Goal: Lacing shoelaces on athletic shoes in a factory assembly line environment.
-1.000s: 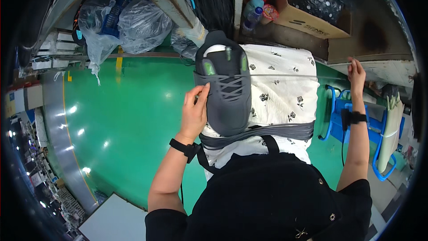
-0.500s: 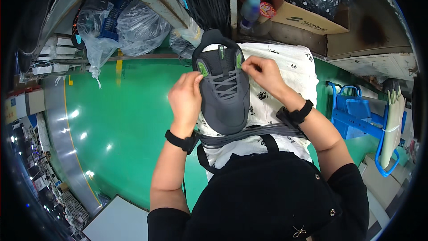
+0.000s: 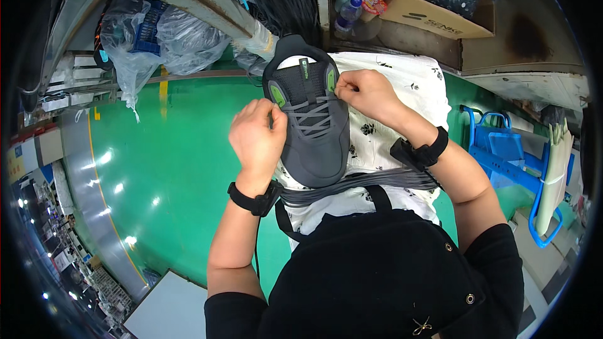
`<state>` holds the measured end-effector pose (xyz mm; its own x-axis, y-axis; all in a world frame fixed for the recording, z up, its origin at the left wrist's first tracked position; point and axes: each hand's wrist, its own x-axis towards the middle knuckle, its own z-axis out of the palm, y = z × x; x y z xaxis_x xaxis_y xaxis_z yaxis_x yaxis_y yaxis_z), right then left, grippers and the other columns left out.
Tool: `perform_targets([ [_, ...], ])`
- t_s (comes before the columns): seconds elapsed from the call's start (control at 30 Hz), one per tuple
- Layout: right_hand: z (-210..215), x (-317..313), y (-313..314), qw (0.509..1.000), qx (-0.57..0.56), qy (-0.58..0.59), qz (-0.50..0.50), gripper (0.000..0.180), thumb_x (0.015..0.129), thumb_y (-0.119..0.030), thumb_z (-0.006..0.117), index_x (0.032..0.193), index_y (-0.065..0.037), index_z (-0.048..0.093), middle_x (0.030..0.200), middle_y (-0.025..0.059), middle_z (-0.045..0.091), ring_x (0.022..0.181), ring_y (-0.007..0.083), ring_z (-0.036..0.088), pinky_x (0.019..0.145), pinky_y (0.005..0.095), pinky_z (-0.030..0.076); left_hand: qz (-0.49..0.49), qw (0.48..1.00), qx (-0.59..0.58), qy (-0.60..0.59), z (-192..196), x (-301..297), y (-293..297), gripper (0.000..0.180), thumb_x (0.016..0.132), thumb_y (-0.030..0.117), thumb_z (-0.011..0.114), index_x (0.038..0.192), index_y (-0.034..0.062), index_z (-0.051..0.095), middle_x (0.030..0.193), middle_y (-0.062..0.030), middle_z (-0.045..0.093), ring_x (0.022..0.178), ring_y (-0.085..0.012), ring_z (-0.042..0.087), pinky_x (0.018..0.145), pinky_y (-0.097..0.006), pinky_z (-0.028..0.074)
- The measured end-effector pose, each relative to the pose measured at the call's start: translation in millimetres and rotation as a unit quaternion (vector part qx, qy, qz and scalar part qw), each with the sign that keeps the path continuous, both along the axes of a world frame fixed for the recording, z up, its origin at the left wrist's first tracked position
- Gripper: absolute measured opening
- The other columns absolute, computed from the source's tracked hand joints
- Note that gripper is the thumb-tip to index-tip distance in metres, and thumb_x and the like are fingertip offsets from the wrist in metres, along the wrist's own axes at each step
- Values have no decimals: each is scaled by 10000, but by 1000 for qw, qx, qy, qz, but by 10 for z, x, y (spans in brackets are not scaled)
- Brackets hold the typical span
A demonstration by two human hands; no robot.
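Observation:
A dark grey sneaker (image 3: 314, 144) with green eyelet tabs lies on my lap, toe toward me, on white cloth with black flower prints (image 3: 402, 88). My left hand (image 3: 256, 138) grips the shoe's left side by the laces. My right hand (image 3: 364, 91) pinches a grey lace end at the shoe's upper right eyelets. A bundle of grey laces (image 3: 352, 183) lies across my lap below the shoe's toe. Both wrists wear black bands.
The floor (image 3: 163, 176) is green. Clear plastic bags (image 3: 157, 31) and a metal frame lie at the upper left. A cardboard box (image 3: 433, 12) and bottles (image 3: 348, 3) stand ahead. A blue rack (image 3: 509, 157) is at my right.
My right hand came in from the far right and took hold of the lace at the shoe's top. The left hand slid down the shoe's left side.

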<state>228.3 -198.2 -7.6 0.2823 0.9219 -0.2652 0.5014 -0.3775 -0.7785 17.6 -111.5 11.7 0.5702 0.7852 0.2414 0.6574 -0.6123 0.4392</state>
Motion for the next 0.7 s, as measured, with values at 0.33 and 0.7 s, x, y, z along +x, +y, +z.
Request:
perform_targets([
  [0.33, 51, 126, 212, 982, 24, -124, 137, 118, 790, -156, 576, 784, -76, 662, 714, 133, 643, 712, 327, 636, 658, 433, 489, 20, 992, -124, 20, 95, 84, 119, 81, 763, 116, 616, 704, 62, 596, 699, -75, 603, 624, -261, 568, 584, -370, 430],
  [0.7, 232, 344, 465, 799, 294, -403, 336, 294, 639, -292, 756, 815, -104, 612, 838, 8, 557, 934, 187, 527, 736, 321, 427, -386, 917, 55, 84, 333, 119, 757, 249, 691, 89, 712, 918, 69, 610, 961, -24, 584, 948, -246, 548, 891, -390, 390],
])
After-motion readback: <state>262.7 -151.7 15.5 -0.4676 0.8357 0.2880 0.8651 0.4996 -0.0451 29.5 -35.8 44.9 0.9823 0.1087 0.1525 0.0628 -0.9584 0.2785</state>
